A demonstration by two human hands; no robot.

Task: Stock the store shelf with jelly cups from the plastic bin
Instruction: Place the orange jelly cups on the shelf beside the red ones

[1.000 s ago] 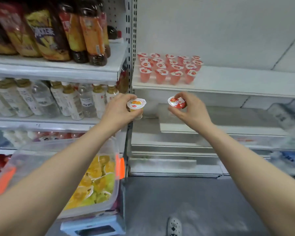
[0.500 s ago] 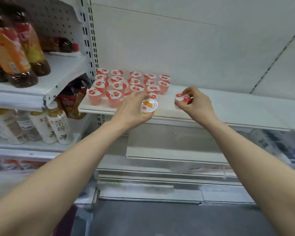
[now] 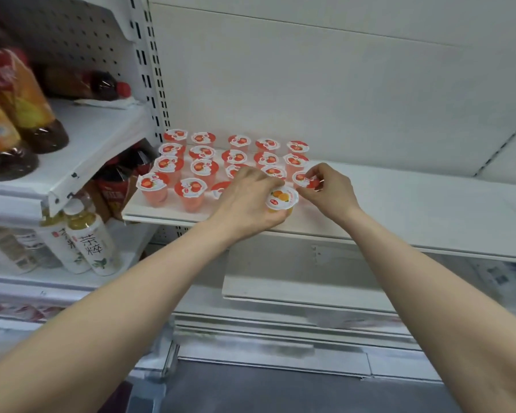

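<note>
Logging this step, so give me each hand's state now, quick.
Left hand: closed on the orange-lidded jelly cup, at the shelf front.
Right hand: closed on a red-lidded jelly cup, beside the rows.

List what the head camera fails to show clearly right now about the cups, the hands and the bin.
- Plastic bin: out of frame in the head view.
- Orange-lid cup: body hidden by the left hand; whether it touches the shelf is unclear.
- Red-lid cup: lower part covered by the right hand.
- Front-row red cups: partly hidden behind the left hand, so no exact count.
- Lid print: too small to read.
</note>
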